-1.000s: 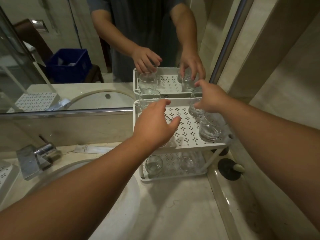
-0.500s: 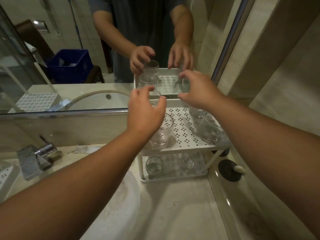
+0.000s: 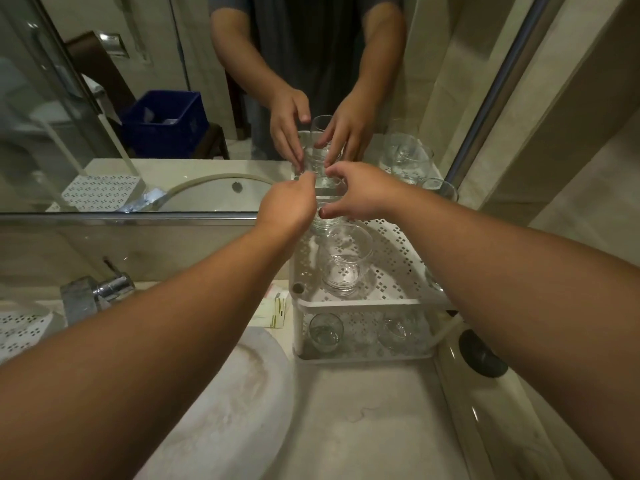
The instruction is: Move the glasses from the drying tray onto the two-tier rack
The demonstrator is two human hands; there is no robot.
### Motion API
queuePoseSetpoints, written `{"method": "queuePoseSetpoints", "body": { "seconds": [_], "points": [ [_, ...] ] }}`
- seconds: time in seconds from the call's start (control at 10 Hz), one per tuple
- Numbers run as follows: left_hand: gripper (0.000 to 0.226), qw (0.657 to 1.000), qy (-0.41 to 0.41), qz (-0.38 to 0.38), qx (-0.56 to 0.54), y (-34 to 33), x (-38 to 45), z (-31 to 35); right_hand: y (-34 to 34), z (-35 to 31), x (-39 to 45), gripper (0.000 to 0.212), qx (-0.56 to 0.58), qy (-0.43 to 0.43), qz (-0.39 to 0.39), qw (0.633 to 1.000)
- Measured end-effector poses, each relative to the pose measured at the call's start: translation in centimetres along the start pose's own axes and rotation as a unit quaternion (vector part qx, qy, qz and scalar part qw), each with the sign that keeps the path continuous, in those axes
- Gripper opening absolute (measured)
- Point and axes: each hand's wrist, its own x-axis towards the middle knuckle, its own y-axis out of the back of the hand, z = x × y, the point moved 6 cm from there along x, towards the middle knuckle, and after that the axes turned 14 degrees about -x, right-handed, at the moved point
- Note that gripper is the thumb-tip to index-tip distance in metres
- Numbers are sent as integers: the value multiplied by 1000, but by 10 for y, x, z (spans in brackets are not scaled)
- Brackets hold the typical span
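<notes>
Against the mirror (image 3: pixel 138 98), at the back of the two-tier rack (image 3: pixel 391 268), the left hand (image 3: pixel 287 209) and right hand (image 3: pixel 360 195) are meeting around a clear glass (image 3: pixel 327 206), fingers curled onto its sides, seemingly both gripping it. Just nearer on the rack's top shelf, a second glass (image 3: pixel 344 263) is standing upright. Below, another small glass (image 3: pixel 325 332) is sitting on the lower tier.
</notes>
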Motion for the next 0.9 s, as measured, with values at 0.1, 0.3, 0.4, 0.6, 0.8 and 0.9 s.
{"method": "queuePoseSetpoints", "body": {
  "seconds": [0.1,0.3,0.4,0.6,0.8,0.9],
  "points": [
    [34,1000,-3,-10,-6,-1,-3,3,2,1,-1,87,6,-7,9,1000],
    [30,999,5,-36,-30,-11,-8,8,10,12,-6,85,-7,-27,18,999],
    [31,997,26,-52,-48,-16,-7,4,7,18,-9,85,-7,-38,6,999],
    [21,997,15,-59,-55,-18,-5,-3,3,20,-14,85,-2,-35,26,999],
    [21,996,9,-61,-70,-11,-9,0,3,18,-19,89,30,-44,21,998],
    [19,995,-7,-44,-91,-3,-11,4,14,16,-22,82,84,-63,81,991]
  ]
}}
